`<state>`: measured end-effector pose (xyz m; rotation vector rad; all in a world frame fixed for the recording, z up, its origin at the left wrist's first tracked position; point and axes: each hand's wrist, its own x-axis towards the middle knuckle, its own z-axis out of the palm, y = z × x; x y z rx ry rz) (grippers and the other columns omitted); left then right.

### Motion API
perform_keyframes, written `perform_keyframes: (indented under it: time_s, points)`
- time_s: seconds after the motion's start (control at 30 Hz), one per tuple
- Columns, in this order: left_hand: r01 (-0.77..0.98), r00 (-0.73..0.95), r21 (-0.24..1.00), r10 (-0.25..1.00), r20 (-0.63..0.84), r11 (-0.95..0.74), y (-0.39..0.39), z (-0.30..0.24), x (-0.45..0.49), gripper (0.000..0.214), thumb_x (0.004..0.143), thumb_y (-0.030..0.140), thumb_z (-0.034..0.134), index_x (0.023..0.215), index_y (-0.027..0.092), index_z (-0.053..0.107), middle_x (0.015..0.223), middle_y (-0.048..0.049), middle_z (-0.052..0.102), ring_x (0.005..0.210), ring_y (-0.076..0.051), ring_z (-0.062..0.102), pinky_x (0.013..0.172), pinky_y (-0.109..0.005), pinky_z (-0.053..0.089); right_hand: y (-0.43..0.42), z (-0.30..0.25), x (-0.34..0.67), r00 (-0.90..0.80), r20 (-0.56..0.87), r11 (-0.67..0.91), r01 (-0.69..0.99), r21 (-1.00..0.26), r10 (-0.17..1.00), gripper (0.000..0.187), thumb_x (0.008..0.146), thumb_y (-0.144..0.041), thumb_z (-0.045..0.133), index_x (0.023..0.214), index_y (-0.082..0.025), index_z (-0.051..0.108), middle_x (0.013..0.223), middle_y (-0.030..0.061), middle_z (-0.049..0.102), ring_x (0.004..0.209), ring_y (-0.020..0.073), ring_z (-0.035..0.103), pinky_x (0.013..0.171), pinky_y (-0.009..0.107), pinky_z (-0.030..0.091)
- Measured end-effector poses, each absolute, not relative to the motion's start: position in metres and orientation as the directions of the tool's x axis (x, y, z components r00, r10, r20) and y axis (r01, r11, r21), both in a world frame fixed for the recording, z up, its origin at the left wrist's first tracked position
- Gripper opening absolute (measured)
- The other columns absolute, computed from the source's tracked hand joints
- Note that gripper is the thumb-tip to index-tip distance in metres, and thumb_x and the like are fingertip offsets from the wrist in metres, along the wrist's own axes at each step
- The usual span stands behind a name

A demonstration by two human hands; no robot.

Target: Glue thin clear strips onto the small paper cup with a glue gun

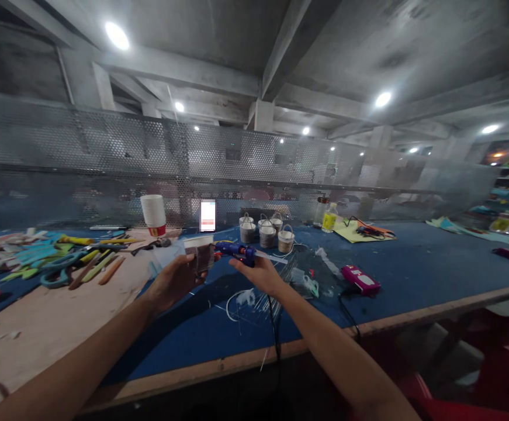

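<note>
My left hand (176,282) is closed around a small paper cup (199,252) with a dark wrapped band, held up above the blue tabletop (412,275). My right hand (260,273) grips a blue glue gun (239,251), its nozzle pointing left at the cup's side. The gun's black cord (275,333) hangs down over the table's front edge. Both hands are raised close together near the middle of the view.
Several small wrapped bucket cups (267,233) stand behind the hands. A stack of paper cups (153,214) sits at the back left, sticks and scissors (61,263) at the left, a pink device (360,279) at the right, bottles (329,218) beyond. A mesh screen (105,158) backs the table.
</note>
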<state>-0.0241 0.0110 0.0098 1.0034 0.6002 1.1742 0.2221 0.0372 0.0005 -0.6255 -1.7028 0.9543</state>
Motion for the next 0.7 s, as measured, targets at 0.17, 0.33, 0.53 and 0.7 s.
perform_keyframes:
  time_s: [0.17,0.33,0.53,0.7]
  points:
    - [-0.490,0.302,0.870,0.946,0.116,0.049,0.0103,0.0111,-0.0233,0.035,0.084,0.027,0.074,0.117,0.016,0.080,0.110,-0.0142,0.082,0.069,-0.019,0.066,0.066,-0.031,0.055,0.0363,0.0012,0.2216,-0.307,0.543,0.553,-0.059,-0.831,0.782,0.057,0.084,-0.053,0.082,0.126,-0.014,0.076,0.115,0.0111,0.078,0.106,0.0278,0.070,0.100,0.045,0.056]
    - [-0.518,0.280,0.854,0.954,0.110,0.054,0.0094,0.0115,-0.0225,0.034,0.086,0.025,0.069,0.117,0.017,0.080,0.107,-0.0139,0.082,0.067,-0.019,0.064,0.062,-0.030,0.054,0.0353,0.0032,0.2224,-0.302,0.538,0.559,-0.018,-0.829,0.787,0.052,0.085,-0.054,0.081,0.120,-0.016,0.077,0.108,0.0081,0.079,0.102,0.0258,0.070,0.096,0.041,0.057]
    - [-0.536,0.284,0.840,0.954,0.095,0.076,0.0079,0.0135,-0.0220,0.031,0.085,0.025,0.070,0.113,0.018,0.080,0.104,-0.0122,0.082,0.066,-0.018,0.064,0.062,-0.029,0.056,0.0334,0.0055,0.2214,-0.283,0.565,0.587,-0.008,-0.809,0.775,0.049,0.085,-0.054,0.080,0.118,-0.017,0.077,0.105,0.0062,0.079,0.096,0.0225,0.069,0.089,0.035,0.056]
    - [-0.575,0.175,0.818,0.982,0.075,0.040,0.0068,0.0188,-0.0207,0.023,0.085,0.021,0.071,0.107,0.017,0.076,0.093,-0.0086,0.081,0.066,-0.018,0.067,0.061,-0.029,0.057,0.0392,-0.0010,0.2274,-0.210,0.505,0.542,0.206,-0.814,0.837,0.044,0.092,-0.063,0.070,0.094,-0.019,0.076,0.066,-0.0007,0.066,0.060,0.0169,0.061,0.062,0.029,0.048]
